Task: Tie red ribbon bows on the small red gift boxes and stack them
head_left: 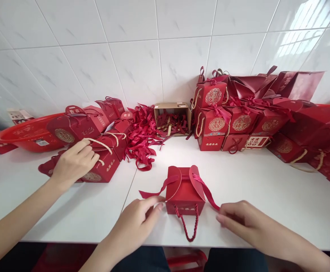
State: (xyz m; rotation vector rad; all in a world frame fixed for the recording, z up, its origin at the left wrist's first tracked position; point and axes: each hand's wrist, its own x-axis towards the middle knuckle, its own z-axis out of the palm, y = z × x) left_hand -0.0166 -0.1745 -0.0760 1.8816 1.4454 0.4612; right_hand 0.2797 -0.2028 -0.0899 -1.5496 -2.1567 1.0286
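Note:
A small red gift box (pixel 185 192) stands upright in front of me, with two rounded flaps folded over its top. Its dark red rope handle (pixel 191 238) hangs down the near side. A crimson ribbon (pixel 207 190) passes through the flaps, its tails out to either side. The right tail's end is pinched between the fingers of my right hand (pixel 240 221). My left hand (pixel 139 217) is at the box's left side, index fingertip against or very near its edge, thumb apart. The left ribbon tail lies just above that hand, not gripped.
Another person's hand (pixel 76 160) grips a cream rope handle (pixel 99 143) on a red box at left. Loose ribbons (pixel 142 128) lie beside an open carton (pixel 172 106) of scraps. Stacked boxes (pixel 214 122) stand right; a red basin (pixel 26 132) sits left.

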